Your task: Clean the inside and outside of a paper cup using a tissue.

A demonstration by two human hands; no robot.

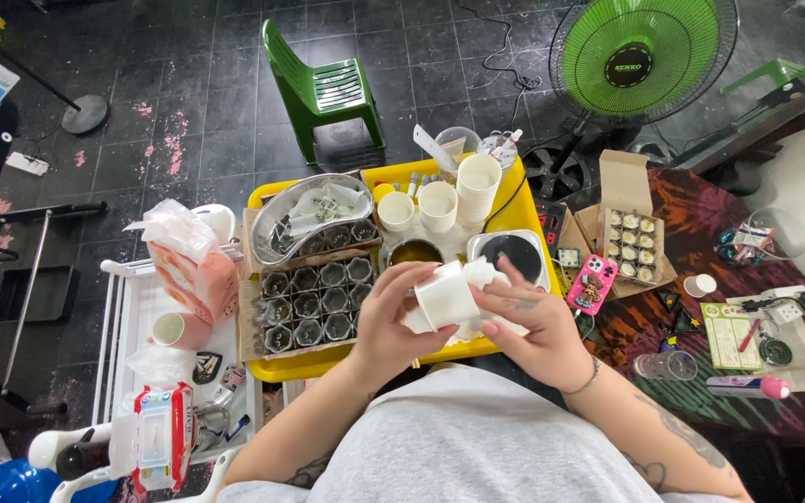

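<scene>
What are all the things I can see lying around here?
cup: one, white, held in both hands
tray: one, yellow, in front of the person
paper cups: several, white, far part of tray
small dark cups: about a dozen, in a cardboard tray on the left
metal dish: one, silver, far left of tray
hot plate: one, black and white, right on tray
box of small jars: one, cardboard, open, right of tray
phone: one, pink case, right of tray
fan: one, green, far right
chair: one, green, on the floor
left hand: on the cup
right hand: on the cup
</scene>
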